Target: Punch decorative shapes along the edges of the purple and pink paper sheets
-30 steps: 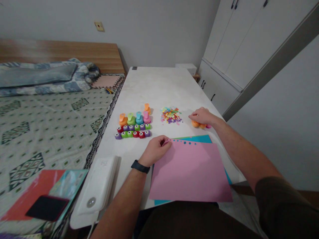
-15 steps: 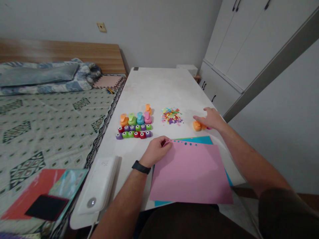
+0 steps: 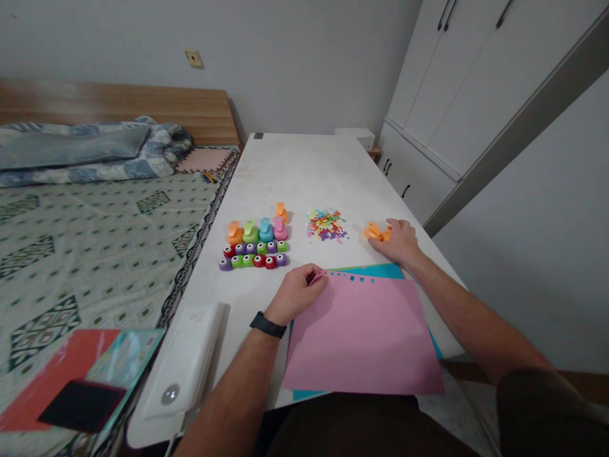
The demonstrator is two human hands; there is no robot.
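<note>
My left hand [image 3: 295, 293] pinches the upper left corner of a pink sheet of paper [image 3: 364, 336]. A row of small punched shapes, stars and flowers among them, runs along that sheet's top edge. Blue paper [image 3: 380, 271] shows from beneath it. Past the sheet's upper right, my right hand [image 3: 403, 244] has its thumb and fingers around an orange paper punch [image 3: 387, 233], which it partly hides. Another orange punch part [image 3: 372, 230] shows just left of the fingers. A pile of colourful paper cutouts [image 3: 326, 225] lies between the hands, farther back.
Several larger punches [image 3: 250, 233] and rows of small punches [image 3: 259, 261] stand at the table's left. A white device with a cord [image 3: 183, 362] lies on the near left edge. The bed [image 3: 95, 254] adjoins the table, with a dark tablet [image 3: 82, 405] on it.
My right hand has come down and closer, its thumb now in front of the orange punch. The left hand keeps its pinch on the pink paper. The view has tilted slightly.
</note>
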